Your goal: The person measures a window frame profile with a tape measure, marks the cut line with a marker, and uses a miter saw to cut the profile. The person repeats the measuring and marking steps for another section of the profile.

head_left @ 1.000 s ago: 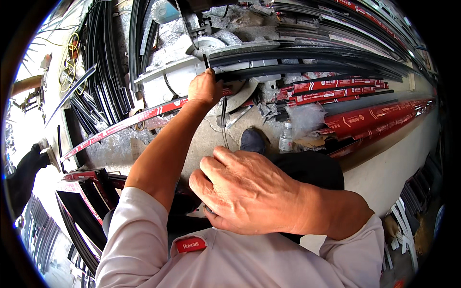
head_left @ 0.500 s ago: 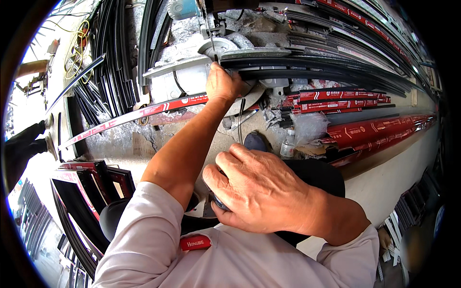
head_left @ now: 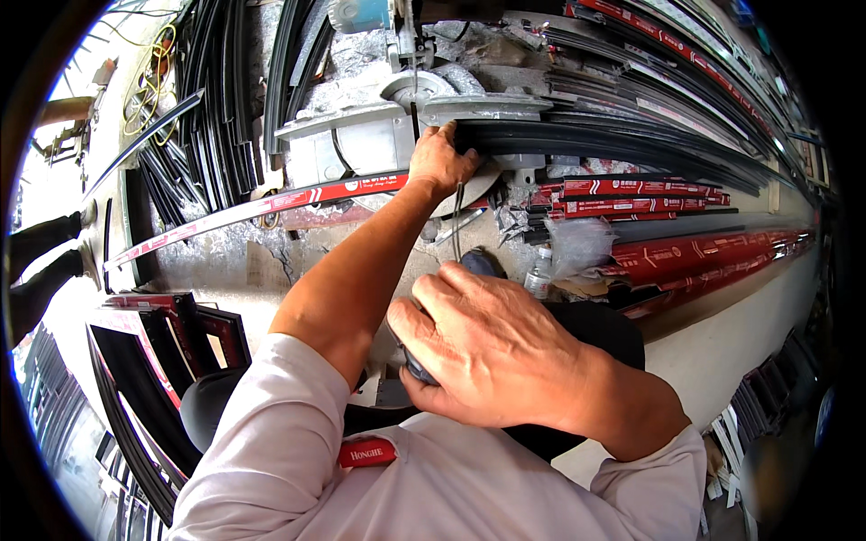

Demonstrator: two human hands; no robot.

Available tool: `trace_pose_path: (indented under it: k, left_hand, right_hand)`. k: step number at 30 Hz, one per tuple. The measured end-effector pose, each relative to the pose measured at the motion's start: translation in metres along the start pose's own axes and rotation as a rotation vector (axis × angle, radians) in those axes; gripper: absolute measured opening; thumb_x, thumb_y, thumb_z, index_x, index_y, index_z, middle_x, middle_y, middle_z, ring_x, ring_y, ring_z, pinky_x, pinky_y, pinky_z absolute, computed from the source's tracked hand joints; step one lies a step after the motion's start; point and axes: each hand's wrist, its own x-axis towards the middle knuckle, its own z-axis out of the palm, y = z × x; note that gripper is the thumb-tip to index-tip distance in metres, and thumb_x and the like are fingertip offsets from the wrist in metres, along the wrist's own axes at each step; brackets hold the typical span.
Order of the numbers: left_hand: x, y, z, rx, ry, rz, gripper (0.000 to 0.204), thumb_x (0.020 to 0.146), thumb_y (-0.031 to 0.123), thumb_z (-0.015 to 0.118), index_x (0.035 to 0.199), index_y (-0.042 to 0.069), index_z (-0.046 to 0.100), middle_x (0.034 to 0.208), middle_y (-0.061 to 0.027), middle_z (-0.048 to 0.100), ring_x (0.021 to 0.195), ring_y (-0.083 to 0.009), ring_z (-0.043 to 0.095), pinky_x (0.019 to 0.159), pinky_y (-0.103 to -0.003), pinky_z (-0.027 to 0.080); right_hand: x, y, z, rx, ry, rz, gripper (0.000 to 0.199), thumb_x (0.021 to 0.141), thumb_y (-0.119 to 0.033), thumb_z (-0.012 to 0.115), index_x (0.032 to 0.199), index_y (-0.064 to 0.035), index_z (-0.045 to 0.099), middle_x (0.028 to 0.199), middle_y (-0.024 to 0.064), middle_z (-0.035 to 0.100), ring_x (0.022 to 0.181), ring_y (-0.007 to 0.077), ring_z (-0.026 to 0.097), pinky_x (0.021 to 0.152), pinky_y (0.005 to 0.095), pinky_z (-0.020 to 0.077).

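My left hand point(head_left: 440, 162) reaches forward to the miter saw's grey base. Its fingers and thumb are closed on the near ends of several long black profile bars point(head_left: 577, 140), which run off to the right along the fence point(head_left: 492, 107). Just left of the fingertips is the slot below the saw blade point(head_left: 414, 86). A profile with red-and-white film point(head_left: 271, 210) passes beside my left wrist, stretching to the left. My right hand point(head_left: 496, 352) is curled in front of my chest around a dark rounded object point(head_left: 417, 368), mostly hidden by the fingers.
Bundles of black profiles point(head_left: 212, 90) lie at the far left, near a yellow cord point(head_left: 149, 95). Red-wrapped profiles point(head_left: 713, 257) and a plastic bottle point(head_left: 538, 273) are at the right. Dark frames point(head_left: 162, 347) stand at the near left. Another person's legs point(head_left: 45, 248) show at the left edge.
My left hand has shifted right, away from the blade slot, and the ends of the black bars have moved right with it. My right hand stays curled in nearly the same place.
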Motion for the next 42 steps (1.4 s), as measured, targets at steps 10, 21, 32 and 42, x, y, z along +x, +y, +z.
trace_pose_path:
  k: [10,21,32,42]
  left_hand:
    - [-0.109,-0.013,-0.091,-0.651,0.169,-0.032,0.041,0.096,0.032,0.068,0.11,-0.006,0.071,0.092,-0.0153,0.074,0.088,-0.0239,0.071,0.084,-0.037,0.056]
    - [-0.347,-0.01,-0.211,-1.236,0.369,0.055,0.027,0.106,0.027,0.065,0.109,0.001,0.065,0.095,0.0014,0.065,0.09,-0.0061,0.06,0.079,-0.026,0.052]
    - [-0.502,-0.052,-0.294,-1.224,0.611,0.037,0.029,0.094,0.025,0.081,0.089,0.007,0.058,0.08,0.0047,0.06,0.073,-0.002,0.051,0.059,-0.021,0.041]
    - [-0.596,-0.1,-0.326,-1.293,0.941,0.175,0.027,0.1,0.029,0.073,0.089,0.007,0.062,0.085,0.0012,0.062,0.075,-0.0072,0.059,0.068,-0.023,0.05]
  right_hand:
    - [0.029,-0.02,0.009,-0.079,0.047,0.011,0.04,0.08,-0.023,0.077,0.109,-0.0008,0.059,0.099,0.0196,0.063,0.094,0.0387,0.064,0.083,0.0485,0.0542]
    - [0.093,-0.092,0.071,0.273,-0.104,-0.13,0.058,0.085,-0.023,0.074,0.131,-0.001,0.047,0.108,0.022,0.066,0.101,0.0388,0.068,0.091,0.0454,0.0528]
    - [0.139,-0.224,0.125,0.303,-0.316,-0.422,0.051,0.084,-0.029,0.075,0.123,-0.0007,0.059,0.104,0.0173,0.068,0.091,0.0308,0.069,0.083,0.0388,0.0544]
    - [0.198,-0.324,0.153,0.152,-0.451,-0.612,0.038,0.085,-0.02,0.07,0.117,-0.0019,0.062,0.091,0.0094,0.064,0.078,0.0173,0.059,0.075,0.0313,0.0505]
